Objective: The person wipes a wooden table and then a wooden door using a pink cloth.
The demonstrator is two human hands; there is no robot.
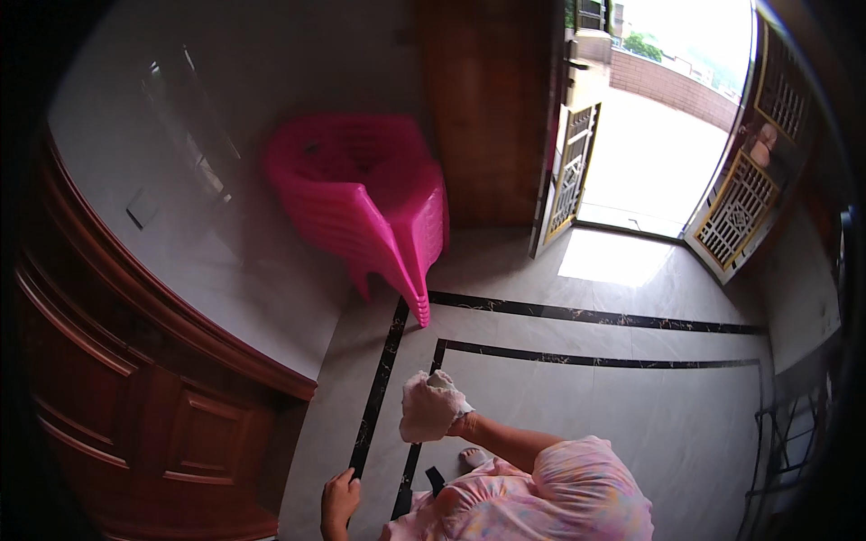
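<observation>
My right hand [433, 409] is covered by a fluffy, pale pink-white mitt or cloth, bunched in front of me above the floor; whether it is worn or gripped is unclear, and the fingers are hidden. Lower left of it, my left hand [340, 497] is bare, with loosely bent fingers and nothing visible in it. Beyond my hands, a stack of pink plastic armchairs [406, 203] stands against the wall. Neither hand touches the chairs.
Dark wooden panelled furniture [203, 433] lines the left side. A wooden door [487, 115] stands behind the chairs. At upper right, metal grille doors [737, 209] flank a bright doorway. A dark metal frame [788, 439] is at the right edge. Black bands cross the tiled floor [541, 419].
</observation>
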